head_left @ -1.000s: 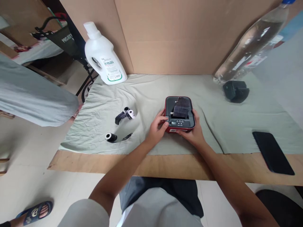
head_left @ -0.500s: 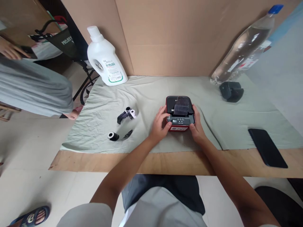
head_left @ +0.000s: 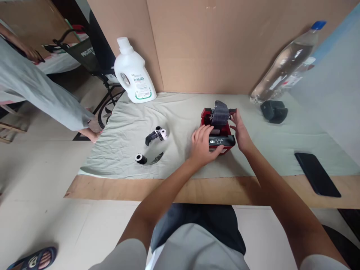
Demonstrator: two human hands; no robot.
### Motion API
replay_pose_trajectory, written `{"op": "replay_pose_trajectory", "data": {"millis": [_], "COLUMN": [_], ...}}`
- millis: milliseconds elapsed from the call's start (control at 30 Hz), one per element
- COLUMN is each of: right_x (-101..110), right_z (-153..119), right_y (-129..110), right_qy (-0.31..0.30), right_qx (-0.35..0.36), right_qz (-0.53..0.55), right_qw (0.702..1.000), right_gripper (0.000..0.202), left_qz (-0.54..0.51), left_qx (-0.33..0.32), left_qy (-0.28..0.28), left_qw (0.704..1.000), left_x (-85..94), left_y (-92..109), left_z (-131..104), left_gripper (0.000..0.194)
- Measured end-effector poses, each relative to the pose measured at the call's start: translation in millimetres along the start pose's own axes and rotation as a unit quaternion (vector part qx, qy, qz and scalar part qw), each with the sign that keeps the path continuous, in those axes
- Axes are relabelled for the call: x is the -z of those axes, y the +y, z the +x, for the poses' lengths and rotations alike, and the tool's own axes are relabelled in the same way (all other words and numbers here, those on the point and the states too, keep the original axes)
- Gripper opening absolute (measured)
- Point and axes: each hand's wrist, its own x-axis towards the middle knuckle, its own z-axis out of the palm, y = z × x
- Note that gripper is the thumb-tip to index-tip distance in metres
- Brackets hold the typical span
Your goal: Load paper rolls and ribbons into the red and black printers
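A small red and black label printer stands on the cloth in front of me, its lid raised. A dark strip hangs over the raised lid, and the red inside shows below it. My left hand grips the left and front of the printer body, thumb along its front edge. At the lid's right edge, the fingers of my right hand are bent around it. To the left lie a dark ribbon with two small rolls and a black roll with a white core, its dark tail spread beside it.
A white detergent bottle stands at the back left against the cardboard. At the back right lean clear bottles, with a black object before them. A phone lies front right. Another person's leg shows at left.
The printer's lid has swung up, opening the inside. My right hand moved up to the lid's edge, while my left shifted over the printer's front. The other person has moved.
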Motion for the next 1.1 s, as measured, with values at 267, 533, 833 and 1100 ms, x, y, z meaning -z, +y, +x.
{"op": "replay_pose_trajectory", "data": {"millis": [267, 533, 833, 1100], "right_x": [-2.7, 5.3, -2.5, -32.2], "right_z": [11.6, 13.8, 67.9, 78.4], "right_y": [-11.2, -26.9, -65.4, -98.3], "right_qy": [-0.018, 0.096, -0.330, -0.430], "right_qx": [-0.030, -0.006, 0.031, -0.064], "right_qz": [0.032, -0.051, -0.340, -0.502], "right_qw": [0.999, 0.994, 0.880, 0.747], "right_gripper": [0.079, 0.050, 0.028, 0.018], "left_qz": [-0.048, -0.080, -0.076, -0.089], "left_qx": [0.028, -0.094, -0.164, -0.169], "left_qy": [-0.038, -0.046, -0.080, -0.078], "left_qw": [0.998, 0.991, 0.980, 0.978], "left_x": [22.7, 19.6, 19.3, 17.1], "left_y": [-1.4, -14.5, -8.3, -10.3], "left_z": [38.8, 17.0, 0.8, -1.2], "left_gripper": [0.019, 0.015, 0.019, 0.019]}}
